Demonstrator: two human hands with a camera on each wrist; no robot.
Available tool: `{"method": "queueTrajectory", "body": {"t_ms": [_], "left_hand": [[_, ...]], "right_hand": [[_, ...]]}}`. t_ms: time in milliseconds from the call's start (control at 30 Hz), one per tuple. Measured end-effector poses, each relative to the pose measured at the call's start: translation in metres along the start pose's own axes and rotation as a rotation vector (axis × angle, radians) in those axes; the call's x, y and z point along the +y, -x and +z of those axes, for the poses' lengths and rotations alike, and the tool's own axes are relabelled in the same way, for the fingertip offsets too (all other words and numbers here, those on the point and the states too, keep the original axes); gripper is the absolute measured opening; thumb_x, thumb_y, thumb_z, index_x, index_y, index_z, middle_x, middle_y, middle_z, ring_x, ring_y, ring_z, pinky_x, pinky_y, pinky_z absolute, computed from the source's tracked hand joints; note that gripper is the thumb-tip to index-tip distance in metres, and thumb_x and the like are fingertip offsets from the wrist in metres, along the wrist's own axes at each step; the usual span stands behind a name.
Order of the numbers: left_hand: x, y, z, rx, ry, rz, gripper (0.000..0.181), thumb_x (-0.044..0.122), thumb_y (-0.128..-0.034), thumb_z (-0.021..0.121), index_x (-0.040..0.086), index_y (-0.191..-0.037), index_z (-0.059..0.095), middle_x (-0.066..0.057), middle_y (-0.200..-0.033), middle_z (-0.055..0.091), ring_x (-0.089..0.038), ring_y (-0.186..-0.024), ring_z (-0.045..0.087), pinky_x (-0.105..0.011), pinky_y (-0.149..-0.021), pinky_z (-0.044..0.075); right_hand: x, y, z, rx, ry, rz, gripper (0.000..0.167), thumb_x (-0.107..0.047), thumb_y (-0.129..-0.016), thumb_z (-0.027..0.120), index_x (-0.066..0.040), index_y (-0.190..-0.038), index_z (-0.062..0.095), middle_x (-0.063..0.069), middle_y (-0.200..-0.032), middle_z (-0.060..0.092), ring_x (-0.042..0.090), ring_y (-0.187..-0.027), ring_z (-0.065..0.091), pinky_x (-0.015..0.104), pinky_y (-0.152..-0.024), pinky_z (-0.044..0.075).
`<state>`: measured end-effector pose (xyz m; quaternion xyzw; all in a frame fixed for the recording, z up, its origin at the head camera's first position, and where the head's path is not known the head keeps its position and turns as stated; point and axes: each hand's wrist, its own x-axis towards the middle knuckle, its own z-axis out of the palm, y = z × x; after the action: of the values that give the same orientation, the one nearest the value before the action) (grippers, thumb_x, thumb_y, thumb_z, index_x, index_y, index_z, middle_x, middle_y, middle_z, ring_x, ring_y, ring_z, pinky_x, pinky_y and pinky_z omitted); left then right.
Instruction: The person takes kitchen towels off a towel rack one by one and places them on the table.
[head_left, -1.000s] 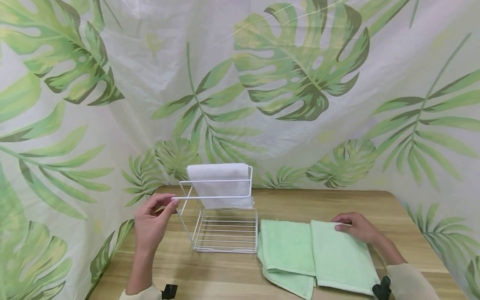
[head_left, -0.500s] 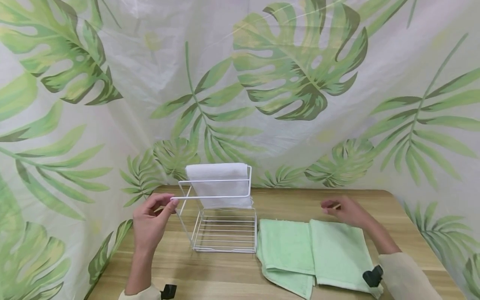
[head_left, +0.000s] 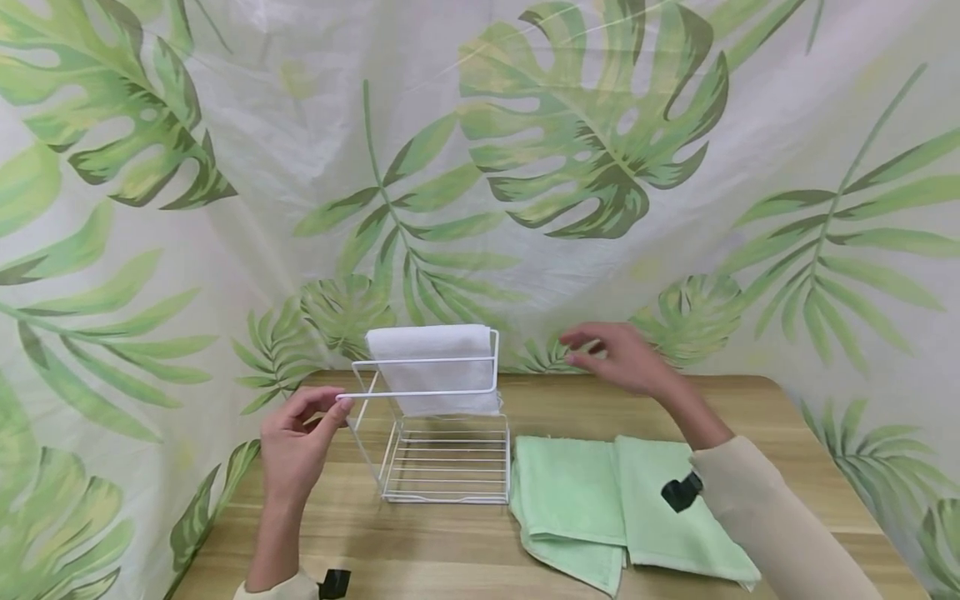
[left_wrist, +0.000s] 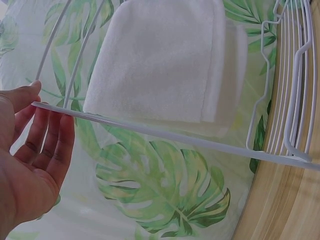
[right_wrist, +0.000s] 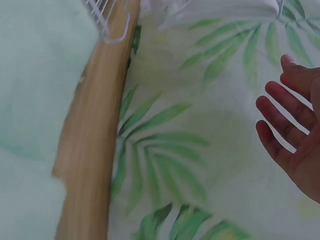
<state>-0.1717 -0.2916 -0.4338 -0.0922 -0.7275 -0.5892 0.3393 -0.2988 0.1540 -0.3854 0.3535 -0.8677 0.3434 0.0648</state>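
A white wire rack (head_left: 446, 501) stands on the table, with a folded white towel (head_left: 433, 358) draped over its rear top bar. My left hand (head_left: 296, 442) pinches the front left corner of the rack's upper frame between thumb and fingers, as the left wrist view also shows around the white wire (left_wrist: 150, 131). To the rack's right, my right hand (head_left: 618, 358) is raised in the air with loosely bent fingers and nothing in them. Two folded light green towels lie side by side below it, the left towel (head_left: 570, 492) beside the rack and the right towel (head_left: 675, 533) partly behind the sleeve.
The wooden table (head_left: 420, 550) carries the rack and the towels. A leaf-print curtain (head_left: 247, 125) hangs behind it and along its sides. Wire slats form the rack's lower shelf (head_left: 450, 458).
My right hand has left the right green towel and moved up and left toward the rack. My left hand keeps its pinch on the rack corner.
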Motion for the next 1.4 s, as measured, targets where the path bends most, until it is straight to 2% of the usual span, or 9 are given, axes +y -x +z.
{"method": "queueTrajectory", "body": {"t_ms": [167,333,500,767,867,1067,1400], "left_hand": [[-0.001,0.0,0.0,-0.004,0.001,0.004,0.017,-0.015,-0.0914,0.075,-0.018,-0.107,0.07,0.012,-0.092,0.075,0.0,-0.079,0.073,-0.017,-0.068,0.065],[0.0,0.0,0.0,-0.002,0.0,0.004,0.017,-0.015,-0.0911,0.075,-0.019,-0.107,0.07,0.011,-0.09,0.074,0.0,-0.079,0.073,-0.017,-0.068,0.065],[0.0,-0.001,-0.001,-0.003,0.0,0.01,0.017,-0.015,-0.091,0.075,-0.017,-0.107,0.071,0.009,-0.09,0.074,-0.001,-0.078,0.073,-0.017,-0.068,0.066],[-0.001,-0.001,-0.001,0.005,-0.012,0.014,0.015,-0.015,-0.0912,0.075,-0.016,-0.106,0.072,0.01,-0.09,0.075,-0.001,-0.078,0.073,-0.018,-0.068,0.066],[0.0,-0.001,0.0,0.003,-0.014,0.017,0.015,-0.015,-0.0911,0.075,-0.015,-0.105,0.072,0.01,-0.089,0.074,-0.001,-0.078,0.073,-0.018,-0.067,0.066],[0.0,-0.001,0.0,-0.002,-0.012,0.011,0.017,-0.014,-0.0911,0.076,-0.018,-0.107,0.071,0.008,-0.089,0.074,-0.001,-0.078,0.073,-0.019,-0.068,0.066],[0.0,-0.001,-0.001,0.0,-0.011,0.008,0.016,-0.015,-0.0909,0.076,-0.018,-0.106,0.07,0.009,-0.089,0.074,0.0,-0.077,0.073,-0.019,-0.067,0.066]], "right_hand": [[-0.031,-0.032,0.008,-0.023,-0.019,-0.092,0.036,-0.021,-0.102,0.076,-0.008,-0.136,0.071,0.011,-0.135,0.075,0.03,-0.121,0.073,0.049,-0.097,0.066],[-0.051,-0.055,0.015,-0.018,-0.033,-0.147,0.04,-0.022,-0.102,0.076,-0.007,-0.139,0.069,0.011,-0.139,0.073,0.029,-0.128,0.07,0.047,-0.101,0.064],[-0.065,-0.073,0.019,-0.004,-0.035,-0.165,0.043,-0.022,-0.103,0.075,-0.006,-0.142,0.067,0.011,-0.143,0.071,0.029,-0.132,0.068,0.043,-0.103,0.064],[-0.086,-0.1,0.032,-0.038,-0.053,-0.174,0.044,-0.023,-0.103,0.074,-0.005,-0.143,0.067,0.01,-0.145,0.07,0.027,-0.135,0.066,0.043,-0.108,0.062],[-0.094,-0.108,0.038,-0.054,-0.068,-0.171,0.045,-0.022,-0.103,0.074,-0.004,-0.143,0.066,0.011,-0.146,0.069,0.028,-0.136,0.066,0.044,-0.109,0.061],[-0.104,-0.121,0.05,-0.096,-0.057,-0.145,0.047,-0.024,-0.103,0.074,-0.008,-0.147,0.065,0.009,-0.149,0.067,0.025,-0.139,0.063,0.039,-0.112,0.059],[-0.104,-0.13,0.071,-0.141,-0.022,-0.134,0.052,-0.026,-0.102,0.076,-0.01,-0.15,0.063,0.007,-0.152,0.065,0.024,-0.145,0.059,0.043,-0.12,0.054]]}}
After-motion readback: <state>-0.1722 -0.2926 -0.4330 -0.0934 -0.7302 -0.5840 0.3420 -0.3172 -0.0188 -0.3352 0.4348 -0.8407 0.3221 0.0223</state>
